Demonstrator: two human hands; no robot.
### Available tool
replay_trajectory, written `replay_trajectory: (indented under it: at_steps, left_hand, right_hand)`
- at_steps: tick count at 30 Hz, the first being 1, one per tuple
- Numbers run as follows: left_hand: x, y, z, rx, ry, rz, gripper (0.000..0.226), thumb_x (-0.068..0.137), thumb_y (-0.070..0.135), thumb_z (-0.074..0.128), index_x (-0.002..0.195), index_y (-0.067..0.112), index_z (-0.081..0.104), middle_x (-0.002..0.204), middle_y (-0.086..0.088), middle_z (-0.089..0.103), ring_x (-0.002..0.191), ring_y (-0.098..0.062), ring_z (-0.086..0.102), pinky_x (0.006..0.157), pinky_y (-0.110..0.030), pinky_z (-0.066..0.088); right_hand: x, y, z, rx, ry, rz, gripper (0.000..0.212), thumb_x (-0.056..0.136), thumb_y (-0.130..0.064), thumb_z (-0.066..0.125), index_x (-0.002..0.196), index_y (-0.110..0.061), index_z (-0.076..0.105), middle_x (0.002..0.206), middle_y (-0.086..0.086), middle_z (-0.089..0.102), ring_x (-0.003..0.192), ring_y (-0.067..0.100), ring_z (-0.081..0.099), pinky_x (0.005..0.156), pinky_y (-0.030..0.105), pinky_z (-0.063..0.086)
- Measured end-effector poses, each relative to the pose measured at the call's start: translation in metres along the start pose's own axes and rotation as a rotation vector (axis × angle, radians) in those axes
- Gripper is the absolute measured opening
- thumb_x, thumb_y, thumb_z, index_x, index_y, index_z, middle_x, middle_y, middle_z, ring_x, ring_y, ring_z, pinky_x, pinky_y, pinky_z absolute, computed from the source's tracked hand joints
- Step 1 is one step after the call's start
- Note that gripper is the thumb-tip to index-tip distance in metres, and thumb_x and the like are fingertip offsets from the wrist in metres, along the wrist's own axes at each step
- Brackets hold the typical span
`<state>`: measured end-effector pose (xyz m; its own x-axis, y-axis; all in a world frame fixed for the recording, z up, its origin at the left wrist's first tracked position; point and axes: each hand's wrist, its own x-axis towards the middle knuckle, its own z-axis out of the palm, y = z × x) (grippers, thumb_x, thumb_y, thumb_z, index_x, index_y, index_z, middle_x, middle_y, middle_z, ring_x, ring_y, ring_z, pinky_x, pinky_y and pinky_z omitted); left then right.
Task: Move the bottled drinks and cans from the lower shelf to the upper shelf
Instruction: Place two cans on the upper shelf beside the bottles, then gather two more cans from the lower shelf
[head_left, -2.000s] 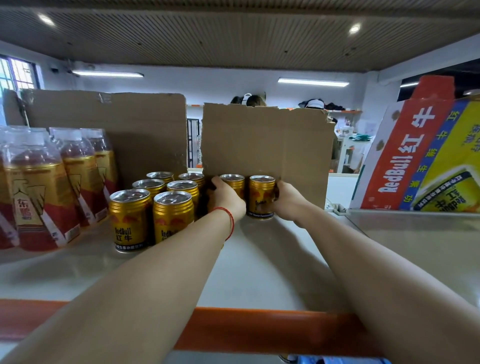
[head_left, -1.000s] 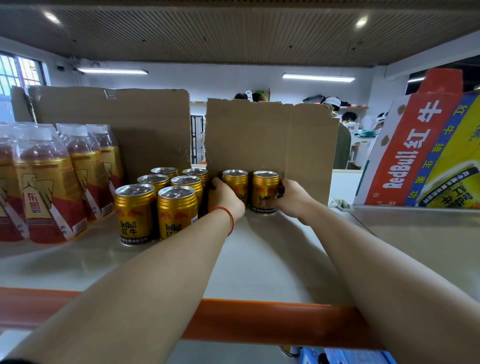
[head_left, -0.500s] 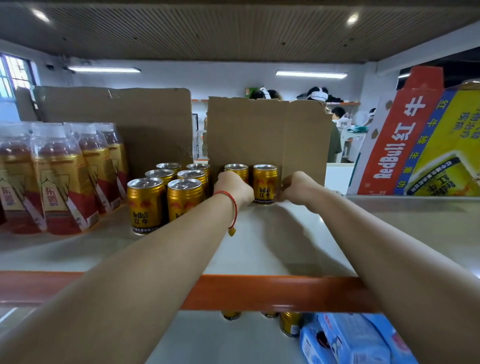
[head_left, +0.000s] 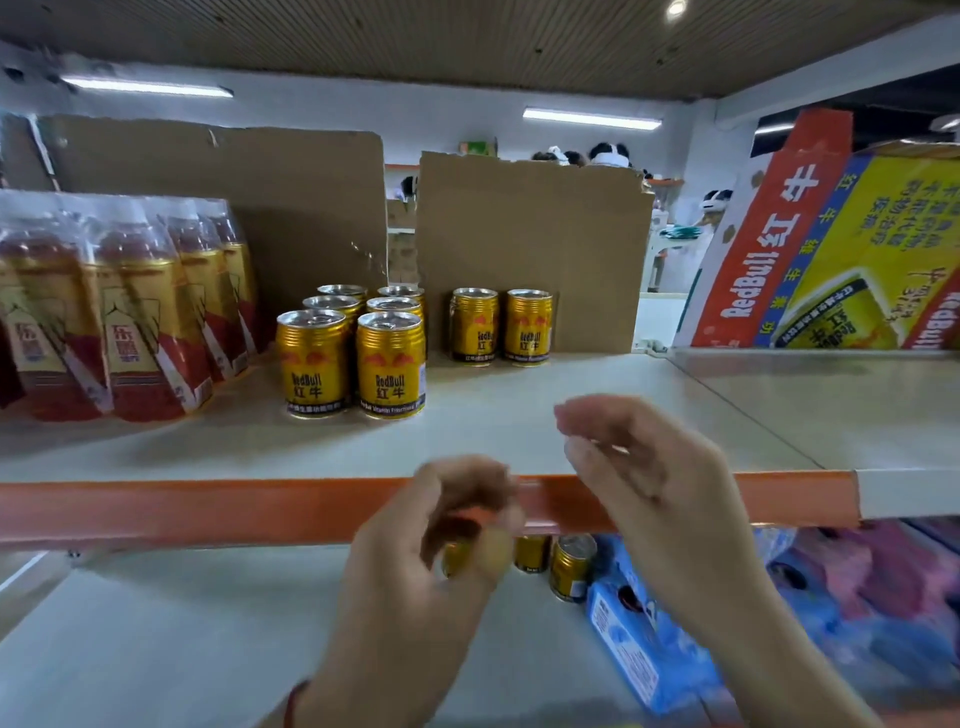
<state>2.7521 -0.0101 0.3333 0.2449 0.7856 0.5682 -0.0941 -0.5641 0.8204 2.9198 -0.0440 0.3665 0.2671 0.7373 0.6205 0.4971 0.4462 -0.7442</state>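
Where the upper shelf (head_left: 571, 400) runs off to the left, shrink-wrapped bottled drinks (head_left: 124, 312) stand in a close row, with a tall cardboard sheet (head_left: 260, 208) upright behind them. Just right of the bottles, six gold cans (head_left: 353, 353) stand upright in two columns, touching one another, the nearest pair set back from the shelf's orange front edge (head_left: 156, 509).

Nearer the camera, the left hand (head_left: 431, 561) hangs in front of that orange edge. Its fingers are loosely curled and it is blurred, but nothing sits in it. A red string bracelet (head_left: 292, 701) circles its wrist.

Far back on the upper shelf, two more cans (head_left: 501, 325) stand side by side against a second cardboard sheet (head_left: 530, 234), a small gap apart from the six.

Below the orange edge, on the lower shelf (head_left: 156, 649), a few gold cans (head_left: 571, 566) stand upright, partly hidden behind the left hand.

The right hand (head_left: 639, 478) is raised just right of the left one, apart from it, fingers relaxed and slightly bent, empty.

Right of the lower cans, touching or nearly so, lie blue packages (head_left: 639, 660), blurred. Above them, at the far right of the upper level, a red and yellow RedBull carton (head_left: 831, 249) leans tilted.
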Motion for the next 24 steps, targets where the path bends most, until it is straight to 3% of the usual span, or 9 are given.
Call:
replay_trajectory:
  at_steps: [4,9,13,17,20,24]
  left_hand:
    - [-0.044,-0.052,-0.005,0.044,-0.024,-0.152,0.021,0.070,0.033,0.072,0.091,0.034,0.073,0.086,0.002,0.075,0.077,-0.015,0.070,0.068,-0.016,0.052]
    - [-0.063,-0.072,-0.011,0.214,-0.084,-0.174,0.026,0.075,0.022,0.078,0.091,0.042,0.070,0.081,0.010,0.075,0.075,-0.012,0.070,0.068,-0.019,0.054]
    - [-0.009,0.001,-0.014,0.338,-0.128,0.176,0.013,0.081,0.040,0.065,0.089,0.030,0.070,0.084,0.014,0.071,0.075,-0.008,0.068,0.067,-0.017,0.052]
    - [0.102,0.073,-0.020,0.517,-0.058,0.419,0.014,0.088,0.034,0.068,0.098,0.024,0.071,0.082,0.013,0.071,0.077,-0.005,0.067,0.068,-0.018,0.052]
    - [0.193,0.081,-0.006,0.790,-0.124,0.335,0.023,0.085,0.034,0.074,0.103,0.020,0.071,0.090,0.005,0.073,0.081,-0.008,0.066,0.073,-0.022,0.051]
    - [0.278,0.034,0.018,1.189,-0.283,0.047,0.035,0.076,0.035,0.081,0.105,0.020,0.072,0.108,-0.002,0.070,0.095,-0.023,0.064,0.083,-0.035,0.054]
  right_hand:
    - [-0.074,0.014,0.019,-0.008,0.197,-0.119,0.012,0.087,-0.019,0.066,0.096,-0.028,0.068,0.094,-0.007,0.073,0.087,0.015,0.071,0.077,0.026,0.055]
    - [-0.113,0.046,0.038,-0.082,0.170,-0.077,0.013,0.088,-0.030,0.064,0.100,-0.034,0.064,0.095,-0.010,0.073,0.086,0.015,0.071,0.075,0.036,0.058]
    - [-0.097,0.029,0.024,-0.139,0.183,-0.085,0.016,0.086,-0.014,0.065,0.094,-0.027,0.068,0.093,-0.010,0.073,0.088,0.011,0.071,0.077,0.028,0.055]
    - [-0.031,-0.015,-0.006,-0.145,0.181,-0.229,0.008,0.090,-0.013,0.063,0.095,-0.014,0.069,0.093,-0.011,0.072,0.089,0.004,0.068,0.081,0.014,0.049]
    - [0.050,-0.021,-0.026,-0.171,0.144,-0.216,0.010,0.087,-0.007,0.065,0.096,-0.009,0.069,0.091,-0.004,0.072,0.087,0.009,0.067,0.083,0.023,0.053]
    - [0.153,0.010,-0.029,-0.424,0.042,-0.087,0.024,0.081,-0.021,0.067,0.102,-0.009,0.070,0.096,0.004,0.072,0.093,0.023,0.068,0.088,0.044,0.054]
